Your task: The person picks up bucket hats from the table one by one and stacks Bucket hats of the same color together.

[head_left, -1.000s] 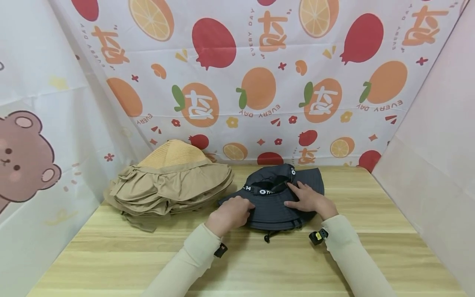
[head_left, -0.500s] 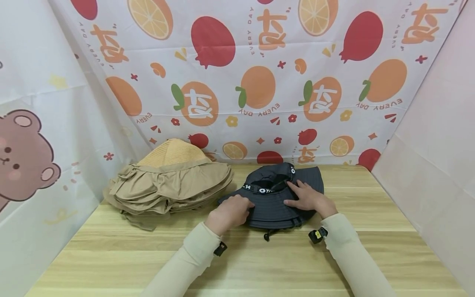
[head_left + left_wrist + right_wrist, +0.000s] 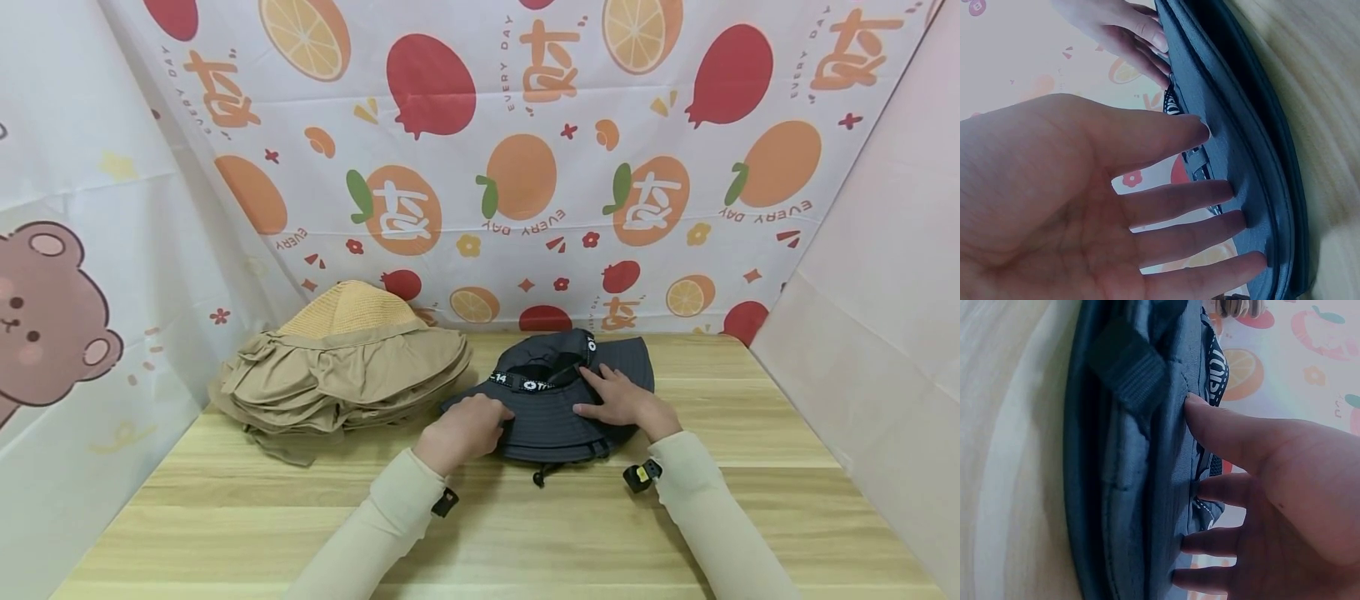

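A dark grey brimmed hat [image 3: 551, 429] lies on the wooden table, its brim edge showing stacked layers. White lettering runs along its black band [image 3: 517, 382]. My left hand [image 3: 463, 432] rests on the left part of the brim; in the left wrist view its fingers are straight and spread, fingertips [image 3: 1254, 261] against the dark fabric. On the right side, my right hand [image 3: 622, 404] touches the brim near the band with spread fingers. The right wrist view shows its thumb and fingertips on the fabric, beside a dark webbing strap [image 3: 1127, 367].
Left of the dark hat sits a pile of tan ruffled-brim hats [image 3: 375, 367] with a yellow woven crown [image 3: 345, 312] on top. A cord with a toggle [image 3: 539, 479] hangs from the dark brim onto the table [image 3: 525, 542]. A fruit-print curtain [image 3: 480, 108] stands behind.
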